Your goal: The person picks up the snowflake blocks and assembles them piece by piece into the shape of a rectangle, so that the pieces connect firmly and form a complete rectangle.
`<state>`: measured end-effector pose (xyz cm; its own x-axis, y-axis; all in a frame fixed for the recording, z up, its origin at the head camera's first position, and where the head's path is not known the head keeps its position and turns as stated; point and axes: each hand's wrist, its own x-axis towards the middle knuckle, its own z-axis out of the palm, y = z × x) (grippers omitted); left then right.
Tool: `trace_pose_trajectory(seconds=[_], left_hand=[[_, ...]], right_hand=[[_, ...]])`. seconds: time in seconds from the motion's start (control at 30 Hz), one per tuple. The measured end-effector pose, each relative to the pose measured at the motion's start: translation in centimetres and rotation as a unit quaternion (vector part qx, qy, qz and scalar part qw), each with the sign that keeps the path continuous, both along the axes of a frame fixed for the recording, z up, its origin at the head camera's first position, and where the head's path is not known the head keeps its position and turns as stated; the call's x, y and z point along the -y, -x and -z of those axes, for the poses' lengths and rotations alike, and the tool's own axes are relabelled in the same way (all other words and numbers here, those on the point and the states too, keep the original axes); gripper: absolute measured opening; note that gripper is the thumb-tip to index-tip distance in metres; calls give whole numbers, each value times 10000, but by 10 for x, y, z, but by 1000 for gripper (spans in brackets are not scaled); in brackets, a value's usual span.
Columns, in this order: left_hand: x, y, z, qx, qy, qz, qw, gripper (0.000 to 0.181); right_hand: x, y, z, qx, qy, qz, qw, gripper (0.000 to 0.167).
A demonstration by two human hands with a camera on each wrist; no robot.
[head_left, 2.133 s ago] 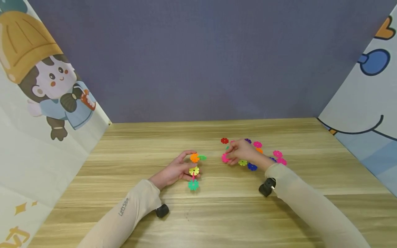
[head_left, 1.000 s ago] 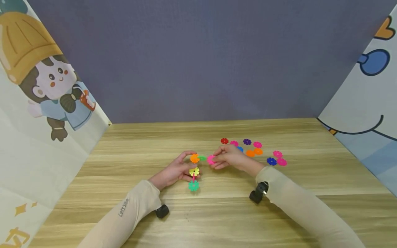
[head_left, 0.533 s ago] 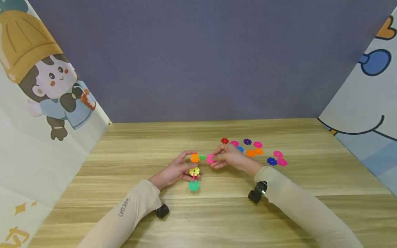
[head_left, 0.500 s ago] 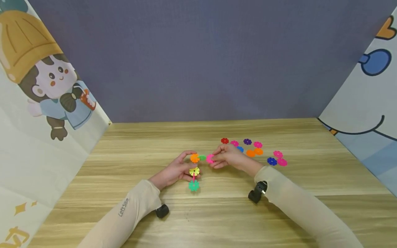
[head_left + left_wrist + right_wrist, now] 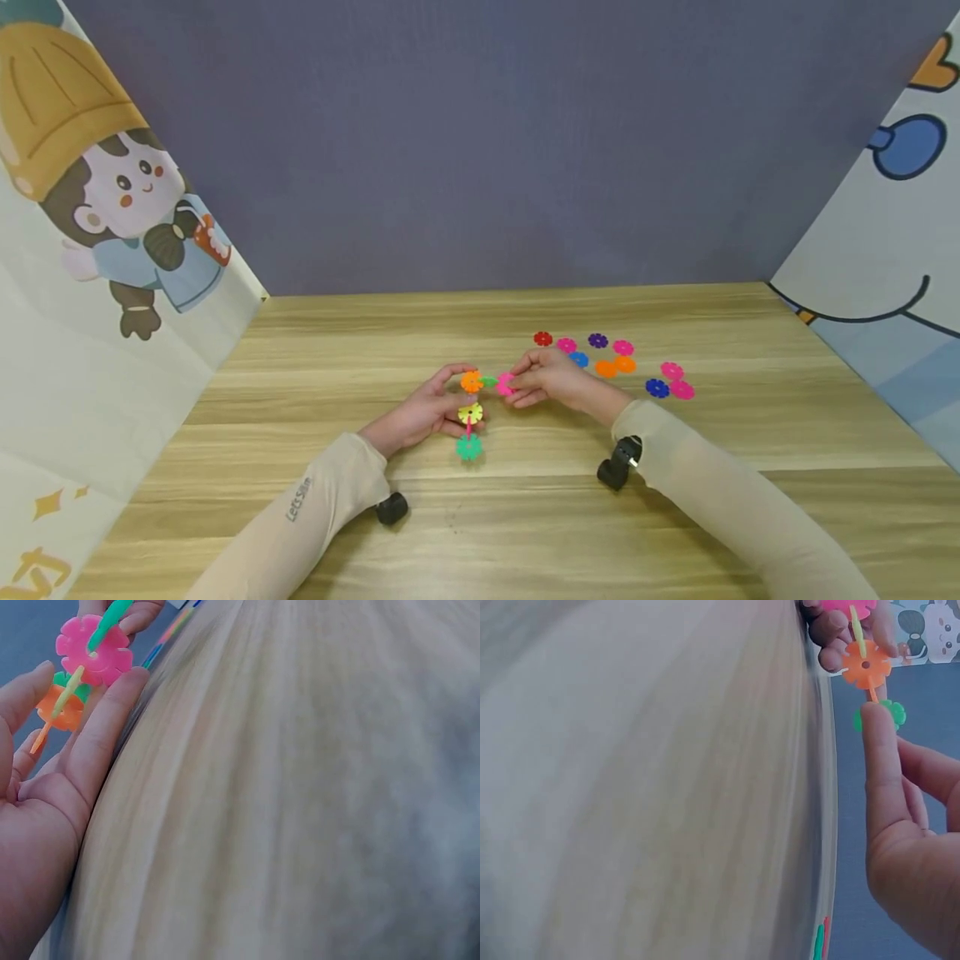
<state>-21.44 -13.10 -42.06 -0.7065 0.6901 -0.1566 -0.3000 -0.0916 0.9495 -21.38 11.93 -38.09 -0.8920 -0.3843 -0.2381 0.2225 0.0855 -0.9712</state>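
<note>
Left hand (image 5: 431,411): partly closed, thumb and fingers curled round the chain (image 5: 470,413) by its orange disc (image 5: 472,382).
Right hand (image 5: 551,379): nearly closed, pinching the tip disc (image 5: 505,384), a pink one, between thumb and fingers.
Chain: appears raised just above the counter (image 5: 360,333); from the near end come a teal disc (image 5: 469,447), a pink link (image 5: 112,661), a yellow disc, the orange disc and, reaching toward the right hand, a green disc (image 5: 489,381).
Tip disc: at the green disc's outer edge, seemingly touching it; whether the slots have caught, I cannot tell.
Step in hand: joining the tip disc to the green disc, by the look of it.
Next move: likely calls for slots lined up crosswise, a firm push from the right hand, and the left bracing the chain against twisting.
Loose discs (image 5: 625,364): scattered flat on the counter, beyond and right of the right hand.
</note>
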Motion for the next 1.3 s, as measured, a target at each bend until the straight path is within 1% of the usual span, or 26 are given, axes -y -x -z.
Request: trace_pose_trajectory(seconds=[0.17, 0.3, 0.43, 0.63, 0.8, 0.93, 1.1, 1.3], left_hand=[[2, 1, 0, -89, 28, 113, 9999, 61], [1, -1, -1, -141, 116, 108, 9998, 63], [1, -4, -3, -127, 198, 56, 9997, 64], [0, -6, -5, -128, 293, -32, 9995, 65], [0, -6, -6, -138, 301, -15, 9994, 64], [-2, -4, -5, -153, 324, -3, 9994, 65], [-2, -4, -3, -186, 388, -4, 9991, 66], [-1, -3, -3, -97, 393, -67, 9992, 64]], right_hand=[[2, 1, 0, 23, -16, 87, 10000, 18], [5, 2, 2, 130, 6, 252, 9996, 20], [7, 4, 7, 280, 85, 430, 9986, 21], [8, 3, 9, 205, 116, 545, 9982, 22], [10, 2, 7, 158, 104, 652, 9977, 24], [10, 2, 7, 109, 141, 744, 9971, 25], [9, 2, 7, 62, 104, 716, 9974, 26], [10, 3, 7, 132, 109, 660, 9977, 25]])
